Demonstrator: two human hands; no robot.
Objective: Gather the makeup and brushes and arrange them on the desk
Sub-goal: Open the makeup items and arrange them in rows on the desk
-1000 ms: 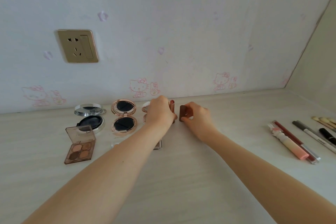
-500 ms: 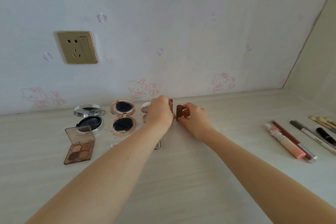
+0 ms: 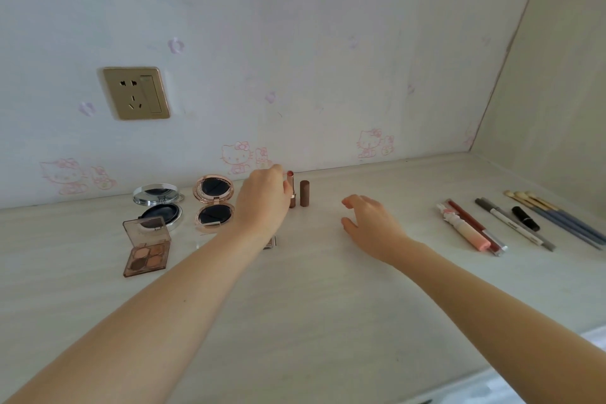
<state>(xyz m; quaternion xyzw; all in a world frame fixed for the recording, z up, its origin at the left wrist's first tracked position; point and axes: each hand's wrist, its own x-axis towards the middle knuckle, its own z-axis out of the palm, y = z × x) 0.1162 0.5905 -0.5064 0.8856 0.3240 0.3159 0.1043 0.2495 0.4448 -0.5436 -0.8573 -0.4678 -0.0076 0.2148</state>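
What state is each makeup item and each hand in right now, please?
Lipstick, uncapped, upright.
Lipstick cap, off, upright beside it.
Silver compact, open.
Rose-gold compact, open.
Eyeshadow palette, open.
Left hand, at the lipstick, grip unclear.
Right hand, open, empty.

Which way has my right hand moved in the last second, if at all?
Yes. The right hand has left the brown cap and drawn rightward, closing much of its gap to the pink tube lying on the desk.
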